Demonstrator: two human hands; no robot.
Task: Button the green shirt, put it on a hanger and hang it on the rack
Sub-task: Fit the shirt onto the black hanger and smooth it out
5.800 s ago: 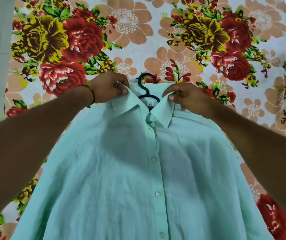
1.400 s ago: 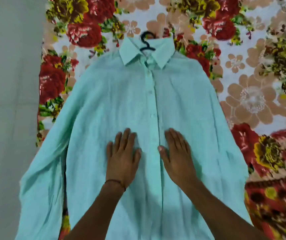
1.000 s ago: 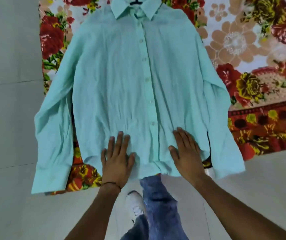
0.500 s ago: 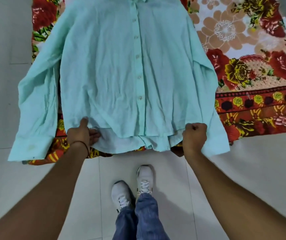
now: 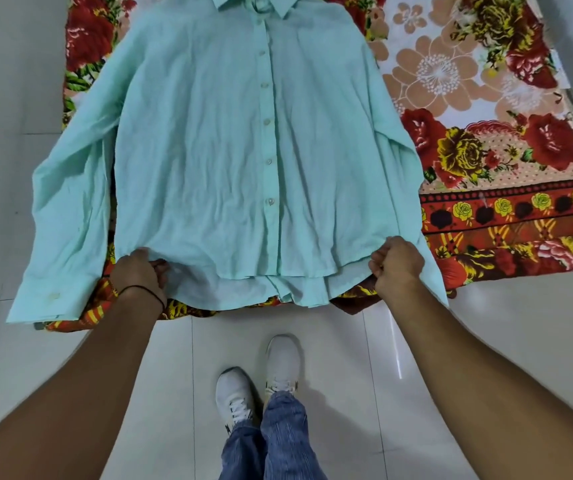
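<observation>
The light green shirt (image 5: 209, 140) lies flat and face up on a floral sheet, buttoned down the front, its collar at the top edge of the view. My left hand (image 5: 139, 271) grips the hem at its lower left corner. My right hand (image 5: 396, 265) is closed on the hem at the lower right corner. Both sleeves spread out to the sides, the left cuff reaching onto the floor tiles. The hanger is out of the frame beyond the collar. No rack is in view.
The floral sheet (image 5: 486, 133) covers the floor under and to the right of the shirt. Pale floor tiles (image 5: 8, 168) lie to the left and in front. My white shoes (image 5: 261, 382) stand just before the sheet's near edge.
My hands slid flat down the shirt front from the chest to the hem, then closed on its two lower corners. The view has tilted down and back from the collar.
</observation>
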